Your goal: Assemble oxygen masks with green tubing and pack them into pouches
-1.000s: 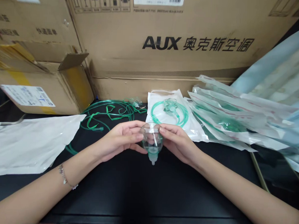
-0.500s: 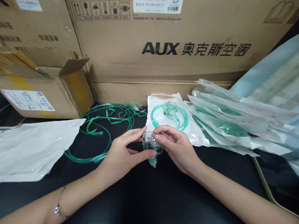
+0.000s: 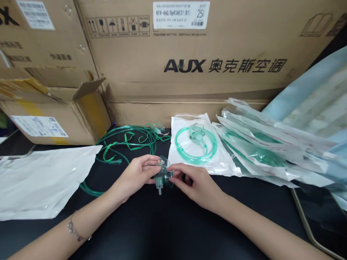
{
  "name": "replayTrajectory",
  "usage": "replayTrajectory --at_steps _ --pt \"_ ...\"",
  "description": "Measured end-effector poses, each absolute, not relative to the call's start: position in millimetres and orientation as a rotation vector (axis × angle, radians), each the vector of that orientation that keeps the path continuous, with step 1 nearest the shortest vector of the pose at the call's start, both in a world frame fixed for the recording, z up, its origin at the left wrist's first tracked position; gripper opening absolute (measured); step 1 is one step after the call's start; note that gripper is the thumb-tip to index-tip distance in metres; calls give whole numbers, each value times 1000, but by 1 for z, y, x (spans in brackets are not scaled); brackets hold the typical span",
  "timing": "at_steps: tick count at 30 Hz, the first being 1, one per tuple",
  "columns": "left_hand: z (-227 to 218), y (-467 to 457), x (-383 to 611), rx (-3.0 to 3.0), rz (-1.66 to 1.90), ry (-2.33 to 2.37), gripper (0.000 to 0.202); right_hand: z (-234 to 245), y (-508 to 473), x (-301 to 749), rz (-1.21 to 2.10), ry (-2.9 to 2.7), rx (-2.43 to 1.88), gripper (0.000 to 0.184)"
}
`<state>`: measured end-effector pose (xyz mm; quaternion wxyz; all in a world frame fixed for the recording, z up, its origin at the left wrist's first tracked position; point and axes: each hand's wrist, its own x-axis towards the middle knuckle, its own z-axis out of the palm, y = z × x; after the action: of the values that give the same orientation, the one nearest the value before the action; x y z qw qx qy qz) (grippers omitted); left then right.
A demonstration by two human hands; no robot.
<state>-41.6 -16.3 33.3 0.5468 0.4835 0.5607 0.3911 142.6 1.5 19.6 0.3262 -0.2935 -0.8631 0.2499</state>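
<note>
Black bench (image 3: 164, 228), backed by a wall of large cardboard boxes (image 3: 193, 62).

**Grip.** Left hand (image 3: 135, 172) and right hand (image 3: 194, 184), one item between them: a small clear-green mask (image 3: 162, 174). The fingertips of both hands are closed on it from either side, thumbs and forefingers nearly meeting across it. The other fingers are loosely curled and hold nothing else.

**Position of mask.** Mid-bench, held low over the black top, stub connector pointing down and towards the person. Whether it touches the bench cannot be told.

**Left wrist.** One bracelet (image 3: 76, 231).

**Done, as things lie.** One mask is out of its wrapper and in hand, with no tube joined to it. Loose green tubing (image 3: 124, 139) lies coiled just behind the left hand, apart from the mask. One flat white bag (image 3: 38, 178), to all appearance emptied, lies at the left of the bench.

**Left, as things lie.**
- One sealed bag (image 3: 195, 146) sits just behind the right hand, with a coil of tubing and a mask showing inside.
- A stack of like bags (image 3: 261, 148) is fanned out to the right, unopened as far as can be seen.

**Outer edge.** One smaller open box (image 3: 49, 110), left rear.
</note>
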Motion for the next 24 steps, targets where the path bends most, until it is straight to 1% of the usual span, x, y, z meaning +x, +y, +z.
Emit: replayTrajectory --at_steps 6,10,13,16,18,20,24 --pt "16 -13 -43 1574 1060 1473 30 11 5 141 596 -2219 -811 21" --pt "14 -7 -45 1635 1068 1492 27 8 7 140 587 -2308 -805 33" --pt "18 -8 -46 1729 1073 1529 25 13 4 141 477 -2328 -796 42" --pt "20 -25 -49 2004 1073 1661 27 24 -5 148 302 -2359 -793 39" --pt "18 -44 -54 2267 1009 1686 31 29 -12 158 234 -2434 -768 36" --pt "13 -62 -59 2466 827 1672 35 28 -19 169 224 -2544 -726 36" --pt "2 -78 -68 2710 445 1518 49 16 -26 188 234 -2726 -771 46"
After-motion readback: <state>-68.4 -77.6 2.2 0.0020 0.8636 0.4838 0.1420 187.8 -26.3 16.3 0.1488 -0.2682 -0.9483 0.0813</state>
